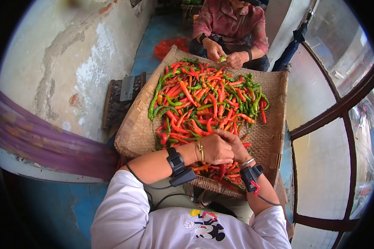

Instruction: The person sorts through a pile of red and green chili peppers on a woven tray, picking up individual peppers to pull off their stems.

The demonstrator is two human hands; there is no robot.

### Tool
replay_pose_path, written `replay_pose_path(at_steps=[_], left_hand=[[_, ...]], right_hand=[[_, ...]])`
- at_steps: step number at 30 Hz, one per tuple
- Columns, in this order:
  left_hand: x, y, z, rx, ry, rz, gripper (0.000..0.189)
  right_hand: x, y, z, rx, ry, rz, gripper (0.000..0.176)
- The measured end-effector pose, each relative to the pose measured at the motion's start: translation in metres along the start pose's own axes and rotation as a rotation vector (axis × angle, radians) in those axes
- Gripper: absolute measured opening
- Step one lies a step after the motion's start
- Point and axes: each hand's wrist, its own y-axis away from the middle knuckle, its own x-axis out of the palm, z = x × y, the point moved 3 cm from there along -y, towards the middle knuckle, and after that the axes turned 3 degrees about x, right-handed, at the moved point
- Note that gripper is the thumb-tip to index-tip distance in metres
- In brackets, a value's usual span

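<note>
Red and green chili peppers (191, 97) lie heaped on a woven tray (274, 112) with raised edges. Over the near part of the heap, my left hand (215, 150) is closed, its fingers curled toward the other hand. My right hand (236, 145) meets it, fingers bent and pinched together. Whatever sits between the fingertips is hidden by the hands. Red chilies lie beneath and in front of both hands.
Across the tray a co-worker (232, 25) holds a small green piece (223, 59) in both hands. A plastered wall (70, 62) with a purple cloth (50, 137) stands left, a framed glass window (324, 166) right. A red bag (170, 46) lies behind the tray.
</note>
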Motion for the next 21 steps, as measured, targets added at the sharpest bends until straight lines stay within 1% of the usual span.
replay_pose_path(at_steps=[1,3,4,5,6,7,8,9,11,12,13,15,16,17,18,19,21], left_hand=[[-0.004,-0.004,-0.002,0.004,-0.001,-0.002,0.016],[-0.016,-0.013,-0.010,0.036,0.061,-0.086,0.015],[-0.017,-0.012,-0.009,0.004,0.099,-0.087,0.010],[-0.016,-0.012,-0.009,0.009,0.099,-0.089,0.010],[-0.019,-0.013,-0.008,0.025,0.087,-0.180,0.012],[-0.022,-0.014,-0.008,0.041,0.074,-0.271,0.015],[-0.024,-0.009,-0.009,-0.054,0.036,-0.260,0.025],[-0.025,-0.011,-0.009,-0.052,0.034,-0.260,0.025],[-0.034,-0.010,-0.004,-0.247,-0.164,-0.474,0.030],[-0.035,-0.010,0.000,-0.317,-0.200,-0.481,0.036],[-0.036,-0.008,0.005,-0.318,-0.200,-0.480,0.036],[-0.027,0.001,0.022,-0.448,-0.282,-0.235,0.038],[-0.022,0.006,0.028,-0.444,-0.289,-0.202,0.037],[-0.018,0.010,0.032,-0.446,-0.293,-0.205,0.037],[-0.015,0.013,0.036,-0.502,-0.254,-0.149,0.035],[-0.011,0.015,0.039,-0.557,-0.213,-0.091,0.033],[-0.007,0.016,0.042,-0.548,-0.219,-0.113,0.031]], right_hand=[[-0.004,-0.001,-0.002,-0.002,0.004,-0.002,0.037],[-0.008,-0.003,-0.003,-0.111,0.446,0.017,0.036],[-0.007,0.001,0.002,-0.130,0.366,-0.086,0.032],[-0.005,0.002,0.000,-0.131,0.370,-0.090,0.032],[-0.005,0.003,0.002,-0.242,0.475,-0.119,0.030],[-0.005,0.003,0.005,-0.353,0.578,-0.146,0.028],[-0.005,0.001,0.006,-0.359,0.582,-0.145,0.028],[-0.007,0.001,0.006,-0.299,0.456,-0.217,0.022],[-0.011,0.002,0.002,-0.174,0.200,-0.357,0.012],[-0.011,0.000,0.010,-0.211,0.132,-0.427,0.011],[-0.023,-0.001,0.002,-0.122,0.020,-0.419,0.015],[-0.028,0.004,0.006,-0.067,-0.222,-0.442,0.018],[-0.028,0.005,0.009,-0.066,-0.221,-0.438,0.018],[-0.029,0.006,0.012,-0.055,-0.307,-0.443,0.018],[-0.029,0.006,0.013,-0.044,-0.394,-0.448,0.019],[-0.029,0.004,0.012,-0.045,-0.394,-0.447,0.019],[-0.031,0.005,0.010,-0.060,-0.400,-0.490,0.018]])
